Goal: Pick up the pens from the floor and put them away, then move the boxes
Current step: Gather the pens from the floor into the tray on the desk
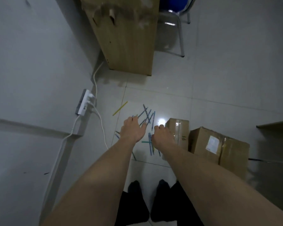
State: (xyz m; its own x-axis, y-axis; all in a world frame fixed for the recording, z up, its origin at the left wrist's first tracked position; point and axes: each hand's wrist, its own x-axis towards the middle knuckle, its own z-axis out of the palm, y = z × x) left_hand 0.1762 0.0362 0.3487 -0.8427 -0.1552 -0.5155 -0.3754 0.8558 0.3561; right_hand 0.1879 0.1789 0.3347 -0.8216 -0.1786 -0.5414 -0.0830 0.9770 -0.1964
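Note:
Several blue pens [148, 115] lie scattered on the pale tiled floor, with a yellow one [120, 108] off to the left and more blue and teal ones [149, 143] between my arms. My left hand [133, 130] reaches down over the pile with fingers spread, fingertips near the pens. My right hand [160, 136] hangs beside it with fingers curled under; whether it holds anything is hidden. Two taped cardboard boxes stand on the floor to the right, a smaller one [180, 129] and a larger one [219, 147].
A wooden desk panel [126, 39] stands ahead, with a blue chair [175, 15] behind it. On the left wall a white power strip [84, 101] trails cables [100, 121] to the floor. A shelf edge [274, 123] juts in at right. My dark-socked feet [147, 190] are below.

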